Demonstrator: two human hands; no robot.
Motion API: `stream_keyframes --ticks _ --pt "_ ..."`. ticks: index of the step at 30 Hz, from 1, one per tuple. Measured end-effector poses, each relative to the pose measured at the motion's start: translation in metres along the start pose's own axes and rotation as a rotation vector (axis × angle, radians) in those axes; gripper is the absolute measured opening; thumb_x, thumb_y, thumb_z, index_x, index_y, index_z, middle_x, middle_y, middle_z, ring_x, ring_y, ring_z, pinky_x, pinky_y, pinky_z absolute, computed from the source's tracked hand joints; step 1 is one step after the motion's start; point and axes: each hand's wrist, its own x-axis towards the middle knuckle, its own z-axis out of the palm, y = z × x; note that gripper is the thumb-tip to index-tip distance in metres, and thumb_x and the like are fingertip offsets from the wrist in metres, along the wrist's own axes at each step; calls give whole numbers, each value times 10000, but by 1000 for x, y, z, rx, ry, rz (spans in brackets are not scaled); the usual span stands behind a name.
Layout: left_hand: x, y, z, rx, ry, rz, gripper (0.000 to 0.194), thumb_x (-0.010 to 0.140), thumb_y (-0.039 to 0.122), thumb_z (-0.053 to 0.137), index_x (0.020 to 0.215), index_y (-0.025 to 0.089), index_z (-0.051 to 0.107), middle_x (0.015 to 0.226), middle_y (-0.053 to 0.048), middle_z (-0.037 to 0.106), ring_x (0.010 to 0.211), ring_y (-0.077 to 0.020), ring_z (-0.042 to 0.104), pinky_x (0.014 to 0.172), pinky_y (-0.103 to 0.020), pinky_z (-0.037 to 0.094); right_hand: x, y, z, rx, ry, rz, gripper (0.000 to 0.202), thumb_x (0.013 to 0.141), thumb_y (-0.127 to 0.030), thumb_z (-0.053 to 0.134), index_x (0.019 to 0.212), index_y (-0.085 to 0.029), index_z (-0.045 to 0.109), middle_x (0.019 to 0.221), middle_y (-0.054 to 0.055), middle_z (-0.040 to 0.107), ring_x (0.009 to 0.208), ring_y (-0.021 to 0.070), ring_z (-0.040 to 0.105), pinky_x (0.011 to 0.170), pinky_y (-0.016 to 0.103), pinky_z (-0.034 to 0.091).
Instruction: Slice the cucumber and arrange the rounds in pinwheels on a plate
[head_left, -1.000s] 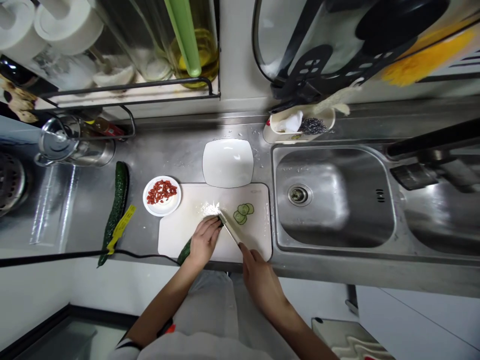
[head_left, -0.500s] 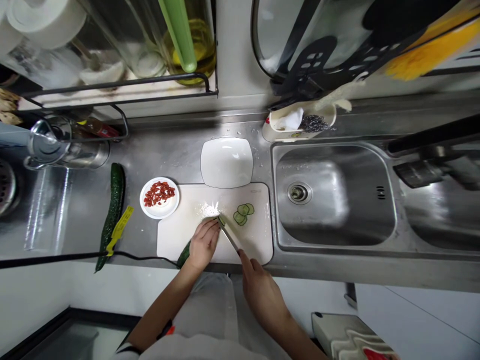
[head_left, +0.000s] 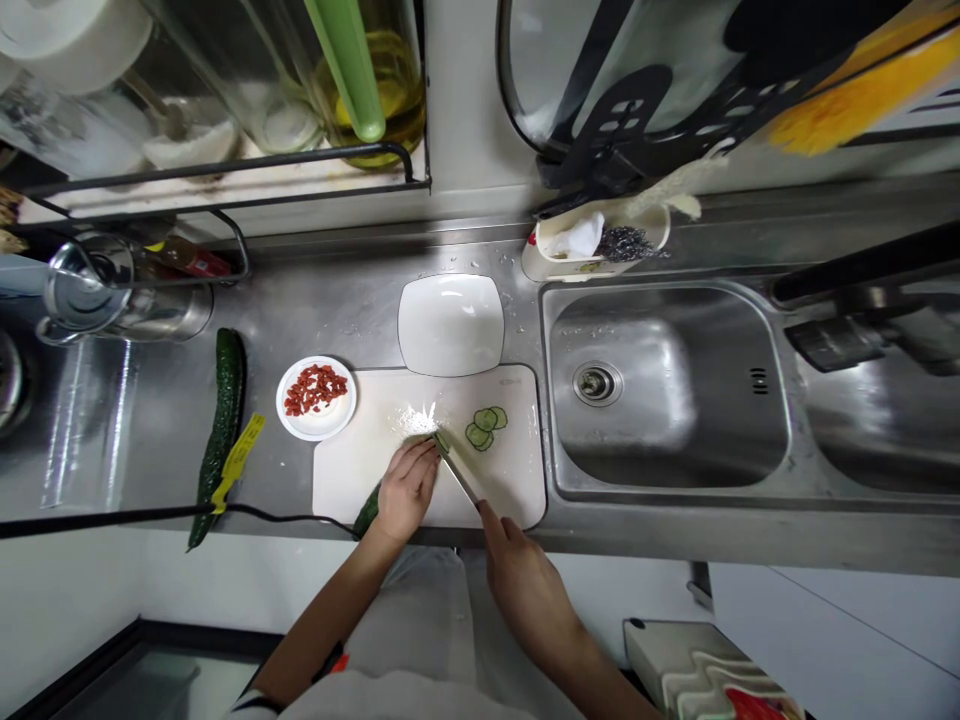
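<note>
On the white cutting board (head_left: pixel 341 485), my left hand (head_left: pixel 408 488) presses down on a cucumber (head_left: pixel 367 512), whose dark end sticks out at the left of the wrist. My right hand (head_left: pixel 525 580) grips a knife (head_left: pixel 459 476) by its handle. The blade lies against the cucumber's cut end, beside my left fingertips. Several thin cucumber slices (head_left: pixel 480 434) overlap on the board, right of the blade. A white dish (head_left: pixel 450 325) touches the board's back edge. At the board's back left corner stands a small white plate of red bits (head_left: pixel 316 398).
A whole cucumber (head_left: pixel 222 420) with a yellow tag lies at the left, crossed by a black cord (head_left: pixel 285 517). The sink (head_left: pixel 675 390) is at the right, with a sponge holder (head_left: pixel 596 240) behind it. A jar rack (head_left: pixel 247 170) stands at the back left.
The view has shifted very slightly. Both hands and the knife hold nearly the same place, and the slice at the blade leans a little further from the cucumber.
</note>
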Motion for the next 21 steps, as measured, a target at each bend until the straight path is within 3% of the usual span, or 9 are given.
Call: stream_keyframes --ticks 13,21 --pt "-1 -1 1 15 3 20 267 863 108 512 1104 176 607 1092 -81 661 1121 -199 575 982 -418 487 6 -1 -11 -62 -71 -19 523 838 -8 327 1331 -151 426 1009 124 636 801 193 659 631 231 465" --pt "1 1 0 20 8 33 274 854 99 526 1106 172 606 1085 -81 665 1118 -203 577 979 -417 492 12 -1 -7 -33 -62 -33 494 843 -4 315 1304 -134 436 960 127 637 811 192 653 663 235 468"
